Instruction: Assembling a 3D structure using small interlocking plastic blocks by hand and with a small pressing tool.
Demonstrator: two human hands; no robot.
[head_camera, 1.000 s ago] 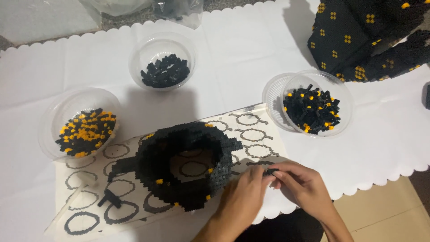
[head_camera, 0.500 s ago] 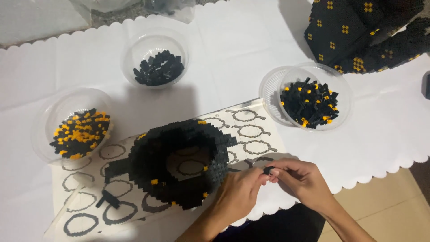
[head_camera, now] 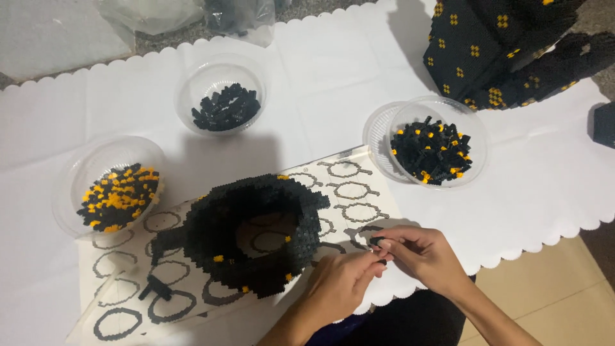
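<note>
Both hands, left hand point(head_camera: 343, 285) and right hand point(head_camera: 423, 253), pinched a small black brick point(head_camera: 377, 242) just right of the part-built black ring point(head_camera: 253, 234); seemingly unfinished, three bowls still held pieces.

Both hands, left hand point(head_camera: 339, 285) and right hand point(head_camera: 426, 256), pinch a small black brick point(head_camera: 378, 242) right of the black brick ring point(head_camera: 253, 234).

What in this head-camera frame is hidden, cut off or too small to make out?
- Small black piece: mostly covered by the fingertips of the left hand and right hand; its shape is unclear.
- Black-and-yellow block model: cut off by the top edge.
- Dark object: cut off by the right edge.
- Clear bags: cut off at the top, contents unclear.
</note>
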